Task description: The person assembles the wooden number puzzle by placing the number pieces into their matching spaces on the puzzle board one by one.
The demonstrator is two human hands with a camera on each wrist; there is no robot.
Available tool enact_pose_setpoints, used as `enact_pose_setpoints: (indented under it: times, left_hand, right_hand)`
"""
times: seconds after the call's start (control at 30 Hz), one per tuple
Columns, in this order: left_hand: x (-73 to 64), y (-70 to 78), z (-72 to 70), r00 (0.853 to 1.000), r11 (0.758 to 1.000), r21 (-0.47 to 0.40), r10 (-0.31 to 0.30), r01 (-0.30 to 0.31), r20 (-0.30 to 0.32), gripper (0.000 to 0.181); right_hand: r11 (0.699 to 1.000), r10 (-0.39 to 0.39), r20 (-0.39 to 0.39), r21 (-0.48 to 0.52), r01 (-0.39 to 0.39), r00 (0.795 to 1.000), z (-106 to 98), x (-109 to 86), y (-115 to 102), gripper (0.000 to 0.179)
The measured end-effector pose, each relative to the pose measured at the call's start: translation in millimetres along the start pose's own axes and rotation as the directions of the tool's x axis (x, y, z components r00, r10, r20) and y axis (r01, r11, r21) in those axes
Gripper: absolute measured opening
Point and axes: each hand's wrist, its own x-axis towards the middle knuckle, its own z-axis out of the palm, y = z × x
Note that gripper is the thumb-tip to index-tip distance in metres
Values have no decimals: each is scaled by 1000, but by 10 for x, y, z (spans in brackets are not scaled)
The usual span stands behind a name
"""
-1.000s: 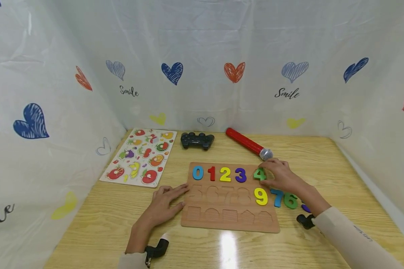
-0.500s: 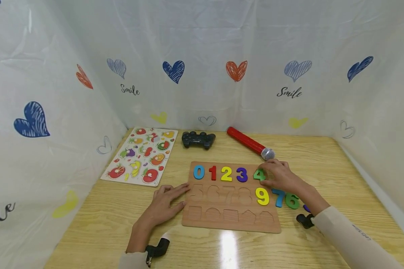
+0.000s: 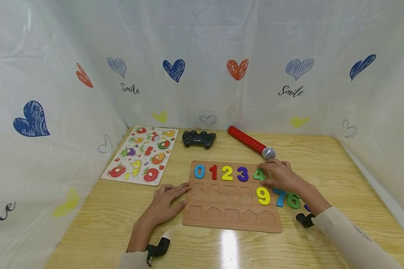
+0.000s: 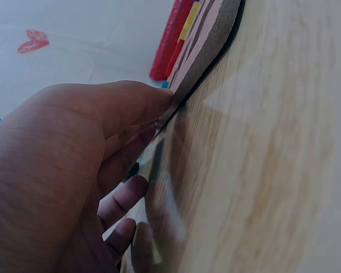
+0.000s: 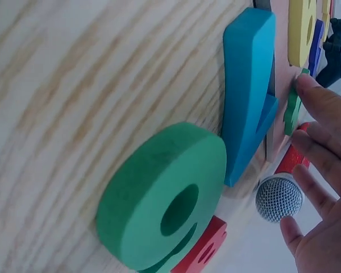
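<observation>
A wooden number board (image 3: 219, 220) lies in the middle of the table, with the numbers 0, 1, 2 and 3 along its top row. At that row's right end, my right hand (image 3: 281, 175) pinches the green number 4 (image 3: 258, 175) between thumb and fingers. The right wrist view shows the thumb against the green number 4 (image 5: 292, 108), which sits low on the board. My left hand (image 3: 163, 205) rests by the board's left edge, fingertips touching it, fingers loosely extended. The yellow number 9 (image 3: 263, 196) lies on the board below the right hand.
Right of the board lie a blue 7 (image 3: 280, 197), a green 6 (image 3: 293, 201) and a partly hidden purple piece (image 3: 307, 207). A red microphone (image 3: 247, 139) and black game controller (image 3: 198, 138) are behind. A fruit puzzle board (image 3: 139, 155) lies at back left.
The head view has shifted slightly. Both hands keep their places on the board, and the green number 4 stays under the right fingers.
</observation>
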Motion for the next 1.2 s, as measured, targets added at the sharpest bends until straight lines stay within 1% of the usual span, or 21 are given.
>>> enact_pose_setpoints:
  times: [0.17,0.27,0.33,0.47,0.57,0.77,0.97,1.2]
  left_hand:
    - [8,19,-8,1000,1000,11,16,-15,-15,50]
    - [5,19,-24,999,1000,14,23,-23,-23,50]
    - [3,17,-32,1000,1000,15,21,-21,-23,51]
    - [1,4,-31,1000,1000,14,-2,2,-10,51]
    - [0,0,-21,1000,1000,15,-13,13,-2,51]
    - [2,2,-4,1000,1000,0,-22,22,10,51]
    - [-9,-9,-2,1000,1000,-1,-23,23,4,51]
    - [-2,4,11,1000,1000,-1,-23,23,4,52]
  right_hand:
    - [998,-14,-43,57,16,999,-79,-114,6,50]
    - [997,-22,-57,66,26,998,-98,-186,24,47]
    - [998,-30,-71,58,34,997,-99,-232,32,45]
    - [998,-46,-114,25,50,992,-78,-320,60,43]
    - [999,-47,-136,16,50,990,-63,-387,83,41]
    - [1000,-20,-136,18,23,991,-57,-515,124,41]
    - [1000,-27,-160,9,29,987,-65,-646,131,41]
    - [999,-22,-186,-40,15,982,-40,-809,169,43]
